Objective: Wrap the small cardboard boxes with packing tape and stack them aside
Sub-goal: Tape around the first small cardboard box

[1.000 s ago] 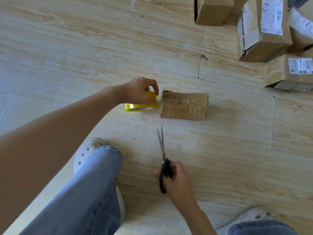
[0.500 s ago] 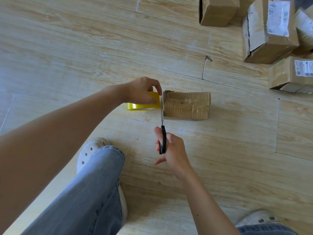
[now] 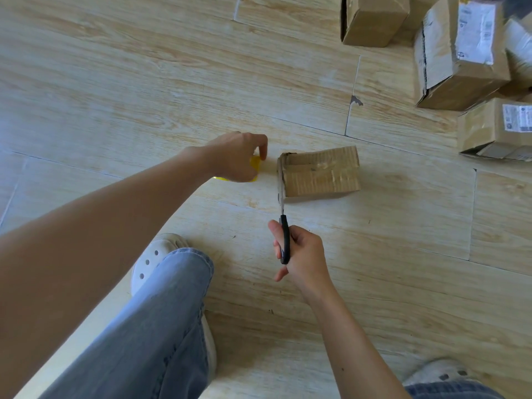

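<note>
The finished boxes (image 3: 460,56) sit far right of both hands. Our box (image 3: 319,174) lies on the floor just right of our left hand (image 3: 234,156) and beyond our right hand (image 3: 305,254). Its long axis runs left to right, ragged end facing the left hand. That hand curls over the yellow roll (image 3: 255,164). The right hand grips the scissors (image 3: 285,240), tips at the box's near-left corner. We judge this the cut: snip close to the box, then press the tail down.
</note>
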Demonstrator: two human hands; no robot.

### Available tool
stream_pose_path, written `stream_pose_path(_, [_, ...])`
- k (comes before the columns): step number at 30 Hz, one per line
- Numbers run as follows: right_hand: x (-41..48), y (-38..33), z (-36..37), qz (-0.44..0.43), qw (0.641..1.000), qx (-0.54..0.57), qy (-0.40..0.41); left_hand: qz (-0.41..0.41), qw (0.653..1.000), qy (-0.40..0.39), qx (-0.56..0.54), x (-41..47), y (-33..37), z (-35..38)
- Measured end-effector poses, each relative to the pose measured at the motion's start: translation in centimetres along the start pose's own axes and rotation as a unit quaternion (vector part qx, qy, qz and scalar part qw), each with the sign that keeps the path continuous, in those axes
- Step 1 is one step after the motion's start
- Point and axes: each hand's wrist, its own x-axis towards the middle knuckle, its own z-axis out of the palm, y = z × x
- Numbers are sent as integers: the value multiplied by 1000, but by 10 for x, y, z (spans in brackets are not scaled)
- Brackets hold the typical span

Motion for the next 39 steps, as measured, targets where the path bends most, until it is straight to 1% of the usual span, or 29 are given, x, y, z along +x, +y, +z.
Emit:
stream_pose_path(2, [0, 0, -6, -1, 1000, 3, -1, -12, 999, 11, 27, 0, -7, -3])
stream_pose_path(3, [0, 0, -9, 2, 1000, -20, -3, -22, 999, 22, 19, -1, -10, -4])
stream_pose_path(7, [0, 6, -15, -2, 993, -121, -12, -50, 996, 60, -42, -1, -13, -5])
stream_pose_path(10, [1, 12, -14, -1, 986, -167, 8, -51, 989, 89, -108, 2, -6, -3])
stream_pose_path(12, [4, 16, -13, -5, 973, -231, 16, -58, 985, 97, -132, 4, 1, 0])
stream_pose_path(14, [5, 22, -12, -20, 945, -327, 20, -56, 988, 88, -111, 4, 10, 3])
stream_pose_path(16, [6, 30, -9, -53, 893, -445, 38, -58, 992, 82, -75, 5, 18, 5])
stream_pose_path(18, [7, 41, -7, -72, 842, -530, 74, -64, 992, 82, -68, 6, 22, 3])
stream_pose_path(20, [7, 50, -6, -69, 814, -572, 79, -69, 990, 83, -86, 7, 21, 1])
stream_pose_path(23, [3, 51, -8, -87, 780, -618, 40, -72, 987, 86, -119, 6, 16, -4])
stream_pose_path(24, [1, 49, -9, -97, 774, -624, 32, -72, 984, 86, -136, 4, 14, -5])
stream_pose_path(26, [-3, 38, -8, -130, 782, -608, 43, -77, 980, 73, -168, -2, 10, -8])
stream_pose_path(28, [-7, 18, -4, -253, 805, -523, 120, -82, 975, 55, -200, -9, 9, -11])
stream_pose_path(29, [-3, 6, -1, -332, 798, -472, 174, -81, 973, 43, -211, -12, 9, -12])
stream_pose_path(30, [6, -7, 2, -392, 781, -431, 224, -79, 971, 33, -222, -15, 8, -12])
stream_pose_path(31, [18, -21, 3, -413, 773, -411, 251, -78, 969, 22, -233, -16, 7, -12])
stream_pose_path(33, [43, -49, 1, -377, 782, -420, 266, -71, 966, 3, -247, -19, 5, -11])
stream_pose_path(35, [61, -62, -1, -308, 811, -433, 244, -63, 963, -18, -262, -21, 4, -12])
stream_pose_path(36, [67, -63, -2, -289, 829, -423, 226, -61, 961, -27, -270, -22, 4, -13])
stream_pose_path(39, [70, -61, -1, -290, 864, -358, 202, -54, 956, -47, -284, -24, 5, -14])
